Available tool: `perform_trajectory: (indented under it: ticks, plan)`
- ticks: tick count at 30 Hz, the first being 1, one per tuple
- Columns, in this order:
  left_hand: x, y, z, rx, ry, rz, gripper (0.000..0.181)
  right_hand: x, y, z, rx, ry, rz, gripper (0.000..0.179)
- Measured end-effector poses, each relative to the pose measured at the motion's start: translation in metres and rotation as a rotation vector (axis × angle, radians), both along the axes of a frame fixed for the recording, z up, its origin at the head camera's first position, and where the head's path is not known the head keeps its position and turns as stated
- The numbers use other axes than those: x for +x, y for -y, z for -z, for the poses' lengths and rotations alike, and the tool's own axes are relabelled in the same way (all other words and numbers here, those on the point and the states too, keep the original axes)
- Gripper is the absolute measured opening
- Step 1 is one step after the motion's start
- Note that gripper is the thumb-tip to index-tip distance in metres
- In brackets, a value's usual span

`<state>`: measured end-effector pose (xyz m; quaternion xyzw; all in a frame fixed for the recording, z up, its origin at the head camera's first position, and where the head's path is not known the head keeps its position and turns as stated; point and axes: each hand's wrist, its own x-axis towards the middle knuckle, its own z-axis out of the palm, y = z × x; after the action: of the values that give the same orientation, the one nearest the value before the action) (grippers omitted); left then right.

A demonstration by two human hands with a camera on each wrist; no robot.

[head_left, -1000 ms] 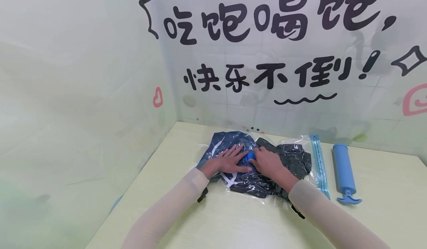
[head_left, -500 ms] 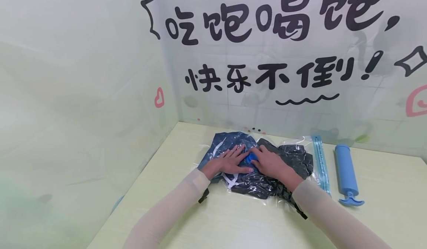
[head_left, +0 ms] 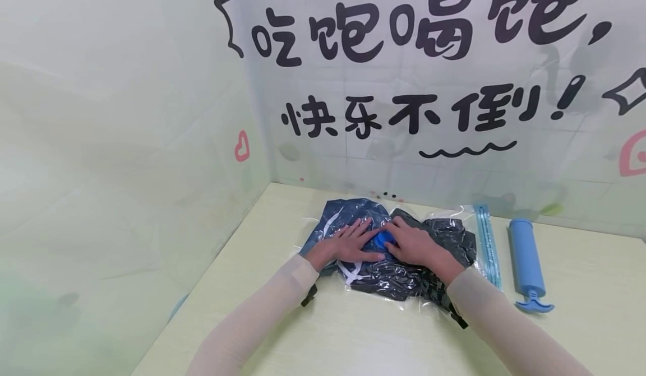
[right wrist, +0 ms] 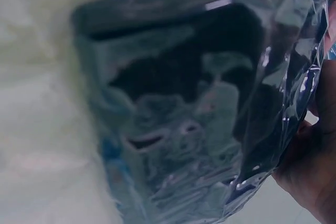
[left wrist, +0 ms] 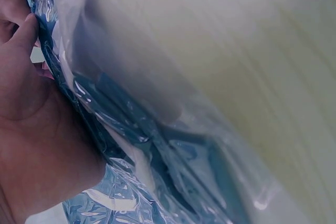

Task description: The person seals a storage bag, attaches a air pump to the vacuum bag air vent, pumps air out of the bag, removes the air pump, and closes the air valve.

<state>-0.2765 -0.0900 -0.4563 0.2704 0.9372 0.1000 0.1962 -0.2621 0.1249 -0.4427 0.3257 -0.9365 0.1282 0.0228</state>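
A clear vacuum storage bag (head_left: 456, 241) packed with dark blue and black clothes lies on the table in the head view. My left hand (head_left: 349, 246) rests spread on its left part, thumb and index finger on either side of the blue valve cap (head_left: 381, 239). From the right, my right hand (head_left: 414, 246) pinches that cap between thumb and curled fingers. The left wrist view has my left hand (left wrist: 42, 124) against the wrinkled plastic (left wrist: 142, 135). In the right wrist view, dark cloth shows through the bag (right wrist: 178, 108), with my right hand (right wrist: 310, 161) at the edge.
A blue hand pump (head_left: 527, 258) lies right of the bag, its handle toward the front. The bag's blue zip strip (head_left: 487, 247) is at its right end. Printed wall sheets (head_left: 353, 168) stand behind and to the left of the table (head_left: 363, 342).
My right hand's fingers have shifted slightly around the cap, which shows more now. My left hand has stayed in place on the bag. The head view has moved a little.
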Motion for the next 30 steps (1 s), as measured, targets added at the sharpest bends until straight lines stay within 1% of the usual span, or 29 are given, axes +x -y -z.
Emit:
perform_trajectory:
  ticks: [7,12,15,18,19,23,26,30]
  plan:
    - [-0.002,0.001,0.000,0.000,-0.015,-0.007,0.084,0.002,0.003,0.001,-0.008,-0.026,0.036,0.036]
    - [-0.001,0.000,0.000,0.001,-0.015,0.000,0.083,0.002,0.005,0.002,0.002,-0.019,0.061,0.035]
    - [0.003,0.000,-0.007,-0.003,-0.012,-0.003,0.083,0.003,0.006,0.002,0.005,-0.017,0.075,0.035]
    - [0.007,-0.002,-0.014,-0.025,-0.009,-0.002,0.082,0.003,0.007,0.002,0.004,-0.021,0.086,0.034]
    - [0.010,-0.002,-0.018,-0.030,-0.005,-0.003,0.082,0.003,0.007,0.002,0.005,-0.023,0.091,0.033]
    - [0.011,-0.003,-0.022,-0.032,-0.012,-0.003,0.081,0.004,0.009,0.001,-0.002,-0.028,0.112,0.033]
    - [0.009,-0.003,-0.019,-0.035,-0.014,-0.005,0.081,0.005,0.010,0.000,-0.009,-0.027,0.130,0.033]
    - [0.004,-0.002,-0.008,-0.031,-0.007,-0.009,0.082,0.005,0.012,0.001,-0.013,-0.025,0.154,0.034]
